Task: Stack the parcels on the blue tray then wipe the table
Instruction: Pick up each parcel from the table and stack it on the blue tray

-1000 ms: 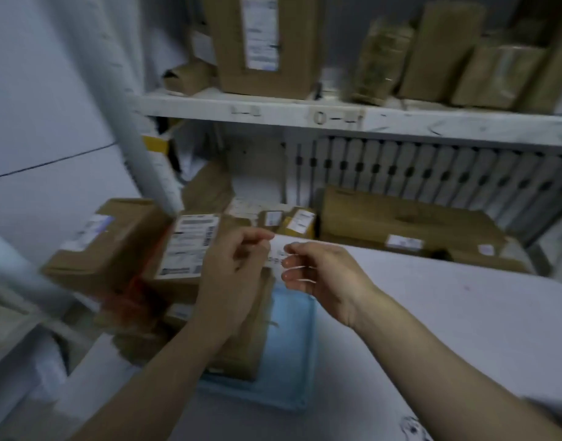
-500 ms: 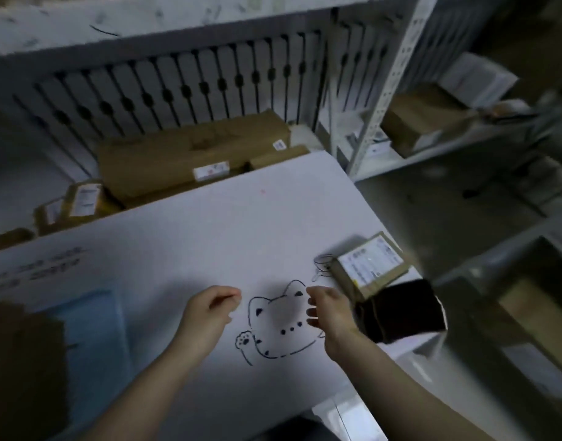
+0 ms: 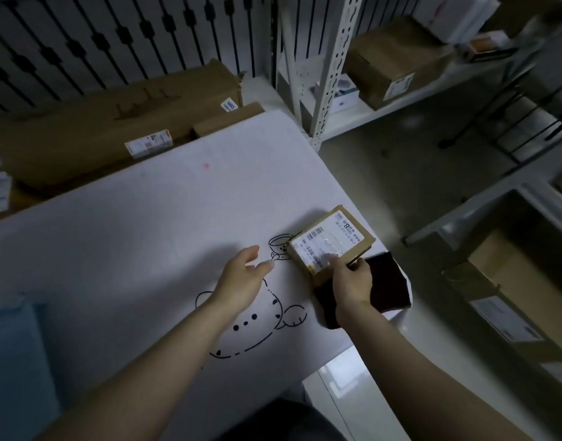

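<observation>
A small flat cardboard parcel (image 3: 332, 241) with a white label lies at the right edge of the white table (image 3: 139, 224). My right hand (image 3: 349, 281) grips its near edge, thumb on the label and fingers curled round the side. Under that hand lies a dark cloth (image 3: 384, 284), partly over the table edge. My left hand (image 3: 241, 278) hovers with relaxed fingers just left of the parcel, holding nothing. The blue tray (image 3: 15, 354) shows at the far left edge; its stacked parcels are out of view.
A cartoon cat is drawn on the table under my arms. A long cardboard box (image 3: 114, 122) lies behind the table against black railings. A white metal rack (image 3: 330, 68) with boxes stands at right. More boxes (image 3: 521, 291) sit low at right, beyond the table edge.
My view swung right from the tray and its stacked parcels. My right hand reached out and took hold of the small parcel; my left hand moved toward it.
</observation>
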### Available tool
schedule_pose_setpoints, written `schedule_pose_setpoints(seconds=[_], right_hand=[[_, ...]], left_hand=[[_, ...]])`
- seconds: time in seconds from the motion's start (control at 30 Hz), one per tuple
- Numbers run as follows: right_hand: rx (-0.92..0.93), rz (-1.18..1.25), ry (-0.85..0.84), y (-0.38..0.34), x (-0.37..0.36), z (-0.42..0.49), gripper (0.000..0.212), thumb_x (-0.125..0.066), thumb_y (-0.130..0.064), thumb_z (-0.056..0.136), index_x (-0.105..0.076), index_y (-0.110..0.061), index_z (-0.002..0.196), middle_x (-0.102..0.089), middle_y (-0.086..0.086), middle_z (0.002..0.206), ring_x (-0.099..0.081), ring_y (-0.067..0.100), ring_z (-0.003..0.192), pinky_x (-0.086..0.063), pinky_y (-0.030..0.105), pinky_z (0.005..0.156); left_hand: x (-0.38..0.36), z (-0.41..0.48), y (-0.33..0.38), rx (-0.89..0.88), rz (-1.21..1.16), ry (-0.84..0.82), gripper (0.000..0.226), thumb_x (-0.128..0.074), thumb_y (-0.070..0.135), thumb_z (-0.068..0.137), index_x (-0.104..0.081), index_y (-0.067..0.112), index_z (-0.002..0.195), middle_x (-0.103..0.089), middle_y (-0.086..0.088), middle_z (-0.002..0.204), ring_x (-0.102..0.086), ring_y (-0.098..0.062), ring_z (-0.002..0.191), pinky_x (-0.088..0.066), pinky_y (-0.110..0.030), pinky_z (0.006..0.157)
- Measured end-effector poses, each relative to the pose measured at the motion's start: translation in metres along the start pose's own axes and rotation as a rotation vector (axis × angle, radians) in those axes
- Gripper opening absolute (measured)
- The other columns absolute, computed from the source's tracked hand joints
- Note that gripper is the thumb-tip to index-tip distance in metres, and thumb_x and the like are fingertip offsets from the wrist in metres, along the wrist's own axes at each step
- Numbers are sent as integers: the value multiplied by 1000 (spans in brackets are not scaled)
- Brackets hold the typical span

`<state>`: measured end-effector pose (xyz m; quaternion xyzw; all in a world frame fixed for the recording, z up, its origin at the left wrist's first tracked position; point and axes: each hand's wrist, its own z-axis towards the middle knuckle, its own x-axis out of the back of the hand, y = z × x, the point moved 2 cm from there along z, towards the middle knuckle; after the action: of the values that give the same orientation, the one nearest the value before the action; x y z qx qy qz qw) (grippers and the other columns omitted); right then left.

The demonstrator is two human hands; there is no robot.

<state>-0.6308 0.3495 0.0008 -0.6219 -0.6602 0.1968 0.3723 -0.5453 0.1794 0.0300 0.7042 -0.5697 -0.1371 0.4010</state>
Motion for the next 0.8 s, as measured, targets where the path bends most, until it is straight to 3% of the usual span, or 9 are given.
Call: schedule_pose_setpoints(seconds=[0.2, 0.27, 0.33, 0.4, 0.47, 0.57, 0.7, 0.8], right_hand=[[34, -41, -61, -5, -15, 5, 43, -66, -6, 92, -51, -13, 132, -66, 2, 114, -65, 23, 105, -54, 39, 98], [49, -71, -187, -7, -22, 3, 45, -62, -1, 93, -50, -15, 135, -65, -6, 103, -64, 13, 92, -55, 21, 81], [70, -102, -303, -10, -31, 1, 46, -58, 4, 94, -51, -15, 135, -60, -15, 93, -59, 0, 81, -50, 6, 62], [62, -150, -372, -11, -42, 0, 44, -53, 6, 94, -54, -17, 131, -66, -11, 100, -64, 6, 86, -57, 14, 64], [25, -222, -447, -10, -54, -4, 38, -47, 6, 93, -61, -14, 122, -71, 3, 110, -70, 21, 90, -64, 36, 65], [3, -279, -509, -6, -68, -13, 25, -45, -3, 97, -62, -12, 112, -70, 10, 106, -68, 24, 84, -52, 24, 45], [-40, -259, -508, 0, -79, -21, 23, -55, -21, 98, -57, -11, 118, -68, 6, 110, -65, 17, 84, -48, 22, 52], [-59, -260, -517, 3, -83, -25, 29, -60, -25, 96, -58, -11, 120, -69, 6, 110, -65, 16, 84, -48, 22, 54]], left_hand=[[-16, 23, 15, 22, 29, -39, 63, -59, 40, 94, -32, 30, 150, -39, -1, 152, -38, -15, 138, -36, -37, 111], [-17, 25, 17, -16, 15, -45, 45, -57, 34, 96, -46, 27, 139, -52, 3, 140, -52, -12, 123, -45, -32, 100], [-14, 25, 17, -58, 16, -27, 18, -55, 25, 98, -56, 26, 116, -65, 8, 116, -60, -3, 96, -48, -22, 77], [-5, 25, 10, -75, 13, 51, 17, -54, 25, 98, -61, 18, 112, -69, 5, 107, -63, -3, 88, -51, -20, 71], [9, 23, -3, -19, 4, 123, 31, -52, 35, 98, -64, 12, 116, -72, 0, 108, -69, -13, 90, -57, -29, 78], [25, 18, -24, 74, 6, 119, 39, -49, 44, 98, -67, 13, 115, -74, -2, 105, -70, -18, 93, -56, -34, 84], [33, 14, -39, 135, -14, 41, 55, -50, 50, 95, -54, 16, 137, -66, -2, 126, -60, -18, 115, -44, -41, 104], [30, 12, -38, 137, -121, -34, 29, -49, 42, 98, -61, 29, 121, -68, 1, 122, -61, -16, 108, -44, -38, 102]])
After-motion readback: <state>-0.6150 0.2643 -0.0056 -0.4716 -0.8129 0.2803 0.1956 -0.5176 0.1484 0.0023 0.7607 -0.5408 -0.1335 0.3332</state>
